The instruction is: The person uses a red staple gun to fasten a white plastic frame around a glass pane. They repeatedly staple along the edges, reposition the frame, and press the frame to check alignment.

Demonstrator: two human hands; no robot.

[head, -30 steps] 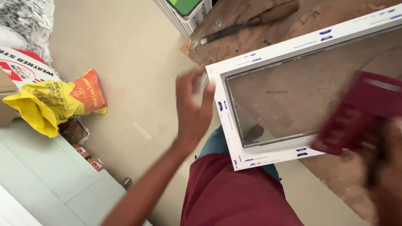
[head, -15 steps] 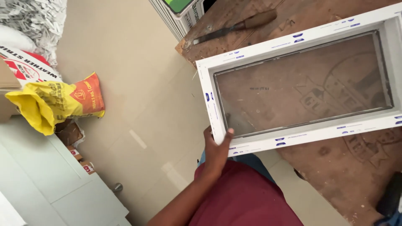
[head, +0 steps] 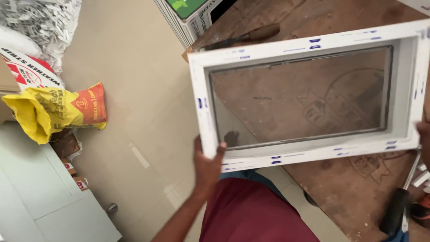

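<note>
Pale floor tiles fill the left of the view, with a scarred brown workbench running along the right. A white window frame with a clear pane set in it is held above the bench's near-left part, its lower-left corner overhanging the floor. Its long axis is laid roughly left to right, the right end slightly raised. The left hand is closed on the frame's lower-left corner, thumb lying over the top face and a fingertip seen through the glass from below. The right hand is seen only as a sliver at the frame's lower-right edge; contact is apparent, but whether it is clenched cannot be told. Thus the frame is spanned by both hands along its near long side, its bulk lying away from the body. A wooden-handled tool is noted on the bench beyond the far rail, apart from the frame. A yellow and orange sack is noted on the floor well to the left.
</note>
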